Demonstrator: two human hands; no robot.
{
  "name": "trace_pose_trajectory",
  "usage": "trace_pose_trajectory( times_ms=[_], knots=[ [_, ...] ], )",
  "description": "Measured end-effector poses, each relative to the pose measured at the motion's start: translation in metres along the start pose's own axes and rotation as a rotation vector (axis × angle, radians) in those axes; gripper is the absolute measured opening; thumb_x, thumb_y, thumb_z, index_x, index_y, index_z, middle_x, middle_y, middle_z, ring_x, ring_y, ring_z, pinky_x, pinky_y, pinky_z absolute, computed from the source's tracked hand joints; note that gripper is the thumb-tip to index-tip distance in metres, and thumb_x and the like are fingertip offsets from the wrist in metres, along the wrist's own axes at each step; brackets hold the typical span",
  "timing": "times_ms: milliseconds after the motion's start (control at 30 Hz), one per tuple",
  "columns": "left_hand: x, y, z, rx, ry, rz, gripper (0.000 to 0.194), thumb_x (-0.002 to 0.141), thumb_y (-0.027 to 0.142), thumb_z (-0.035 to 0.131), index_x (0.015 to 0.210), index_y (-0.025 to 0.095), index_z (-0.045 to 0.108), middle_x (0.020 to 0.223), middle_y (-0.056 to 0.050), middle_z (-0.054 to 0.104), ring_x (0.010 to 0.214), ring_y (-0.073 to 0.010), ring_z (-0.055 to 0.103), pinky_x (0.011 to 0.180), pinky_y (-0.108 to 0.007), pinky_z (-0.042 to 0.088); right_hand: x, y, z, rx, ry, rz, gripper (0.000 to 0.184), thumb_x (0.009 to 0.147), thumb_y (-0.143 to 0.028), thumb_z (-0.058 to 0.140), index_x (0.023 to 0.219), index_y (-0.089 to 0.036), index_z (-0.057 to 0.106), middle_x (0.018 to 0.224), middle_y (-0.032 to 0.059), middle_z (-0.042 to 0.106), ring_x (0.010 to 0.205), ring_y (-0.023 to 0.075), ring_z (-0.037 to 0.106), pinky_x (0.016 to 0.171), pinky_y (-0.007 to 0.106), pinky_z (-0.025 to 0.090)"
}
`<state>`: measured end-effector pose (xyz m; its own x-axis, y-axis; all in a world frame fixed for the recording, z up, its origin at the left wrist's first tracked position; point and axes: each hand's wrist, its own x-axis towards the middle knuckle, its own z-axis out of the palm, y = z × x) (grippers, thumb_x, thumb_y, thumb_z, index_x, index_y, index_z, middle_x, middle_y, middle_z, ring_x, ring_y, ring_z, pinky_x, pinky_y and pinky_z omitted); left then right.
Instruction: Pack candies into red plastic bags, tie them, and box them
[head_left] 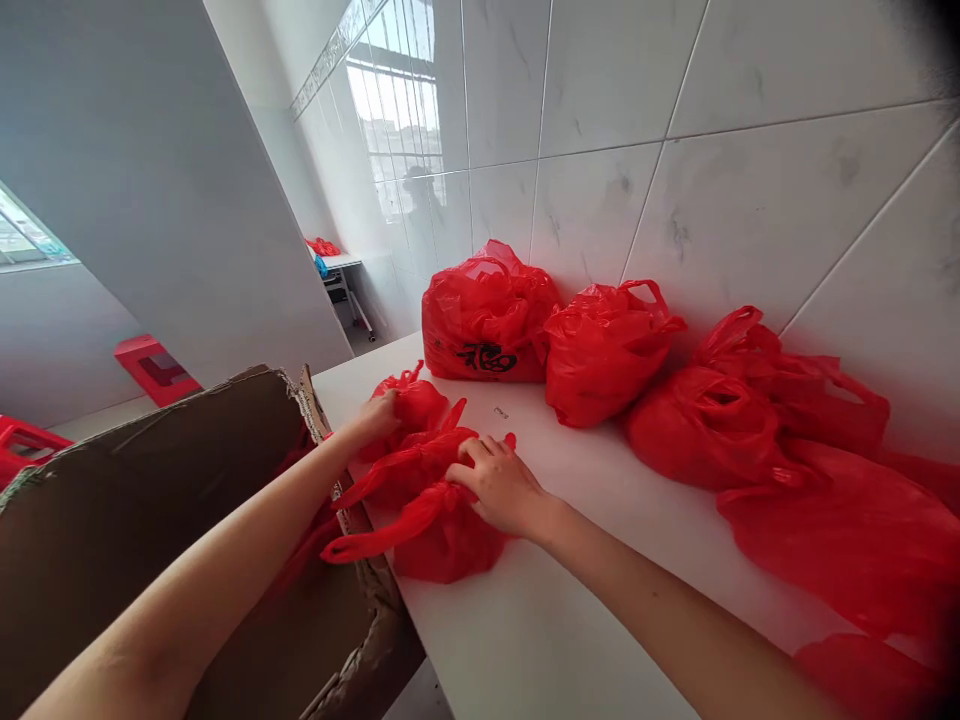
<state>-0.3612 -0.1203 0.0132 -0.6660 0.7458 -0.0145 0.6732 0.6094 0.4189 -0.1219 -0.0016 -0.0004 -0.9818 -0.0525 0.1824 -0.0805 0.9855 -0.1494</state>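
Observation:
Several small red plastic bags with tied handles sit in a row along the left edge of the white table. My left hand (377,418) reaches across the box and has its fingers closed around the side of the far red plastic bag (421,402). My right hand (501,483) is curled over the knotted top of the near red plastic bag (450,545), gripping it. That bag's long handle loop hangs left over the edge of the cardboard box (300,400). The fingertips of both hands are partly hidden by the bags.
The open cardboard box stands against the white table (510,620) on its left, with red plastic inside. A larger red bag with black lettering (487,320) and several full red bags (611,350) line the tiled wall (600,120). A red box (156,370) lies beyond.

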Motion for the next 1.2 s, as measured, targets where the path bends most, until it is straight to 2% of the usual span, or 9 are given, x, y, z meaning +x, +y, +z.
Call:
trace_pose_trajectory(
  times_ms=[133,333,467,600,667,800,967,1067,1200],
  knots=[
    [-0.012,0.006,0.008,-0.063,-0.070,0.126,0.060,0.076,0.030,0.065,0.133,0.019,0.051,0.113,-0.008,0.069,0.102,-0.0291,0.063,0.088,-0.039,0.047,0.028,0.005,0.011,-0.025,0.032,0.022,0.076,0.073,-0.023,0.069,0.142,-0.029,0.037,0.147,0.0114,0.033,0.131,0.0317,0.032,0.103,0.048,0.031],
    [-0.026,0.006,0.003,-0.235,-0.131,0.148,0.079,0.066,0.034,0.075,0.138,0.022,0.046,0.132,-0.009,0.061,0.114,-0.0275,0.060,0.092,-0.033,0.047,0.027,0.002,0.022,-0.027,-0.008,0.080,0.045,0.080,-0.011,0.052,0.124,-0.023,0.056,0.116,0.0105,0.056,0.108,0.0249,0.050,0.095,0.041,0.037],
    [-0.017,-0.002,0.006,-0.339,-0.088,0.037,0.062,0.080,0.052,0.061,0.131,0.017,0.053,0.108,-0.010,0.072,0.088,-0.0213,0.069,0.073,-0.030,0.053,0.010,0.004,0.023,-0.018,0.005,0.094,0.048,0.078,-0.012,0.054,0.125,-0.024,0.055,0.119,0.0099,0.056,0.111,0.0250,0.048,0.095,0.039,0.036],
    [0.000,-0.002,-0.001,-0.343,0.058,-0.086,0.033,0.081,0.042,0.066,0.093,0.011,0.066,0.073,-0.002,0.067,0.065,-0.0157,0.062,0.062,-0.030,0.050,0.003,0.004,0.023,-0.001,0.007,0.114,0.049,0.077,-0.014,0.056,0.125,-0.022,0.056,0.114,0.0101,0.059,0.107,0.0256,0.051,0.094,0.040,0.038],
    [-0.001,0.000,-0.021,-0.379,0.141,-0.111,0.032,0.079,0.041,0.068,0.086,0.009,0.067,0.067,0.000,0.062,0.062,-0.0144,0.059,0.060,-0.028,0.048,0.002,0.002,0.023,0.011,0.018,0.123,0.054,0.076,-0.014,0.058,0.130,-0.021,0.052,0.121,0.0110,0.057,0.113,0.0264,0.049,0.098,0.042,0.036],
    [-0.043,-0.011,-0.091,-0.541,0.255,-0.129,0.054,0.085,0.051,0.058,0.121,0.011,0.059,0.087,-0.001,0.067,0.070,-0.0133,0.060,0.065,-0.026,0.048,-0.017,-0.005,0.029,0.086,0.152,0.190,0.067,0.078,-0.019,0.061,0.142,-0.024,0.040,0.144,0.0117,0.041,0.131,0.0294,0.036,0.109,0.048,0.028],
    [-0.137,-0.084,-0.151,-0.716,0.174,-0.370,0.056,0.084,0.050,0.061,0.128,0.016,0.054,0.091,-0.001,0.069,0.081,-0.0196,0.064,0.072,-0.036,0.049,-0.067,-0.009,0.059,0.348,0.522,0.329,0.060,0.087,-0.037,0.057,0.141,-0.026,0.034,0.144,0.0101,0.041,0.133,0.0268,0.037,0.107,0.049,0.037],
    [-0.177,-0.134,-0.131,-0.796,-0.017,-0.610,0.065,0.063,0.060,0.075,0.116,0.024,0.061,0.092,0.002,0.074,0.095,-0.0259,0.065,0.079,-0.037,0.050,-0.085,-0.010,0.075,0.448,0.655,0.389,0.051,0.090,-0.040,0.054,0.136,-0.024,0.038,0.142,0.0116,0.042,0.131,0.0263,0.040,0.106,0.049,0.039],
    [-0.191,-0.157,-0.052,-0.587,-0.509,-0.609,0.048,0.054,0.053,0.082,0.085,0.017,0.073,0.082,-0.005,0.076,0.082,-0.0309,0.069,0.066,-0.036,0.055,-0.080,-0.009,0.083,0.430,0.631,0.416,0.048,0.090,-0.038,0.053,0.134,-0.023,0.040,0.138,0.0120,0.046,0.128,0.0262,0.043,0.104,0.049,0.041]
  ],
)
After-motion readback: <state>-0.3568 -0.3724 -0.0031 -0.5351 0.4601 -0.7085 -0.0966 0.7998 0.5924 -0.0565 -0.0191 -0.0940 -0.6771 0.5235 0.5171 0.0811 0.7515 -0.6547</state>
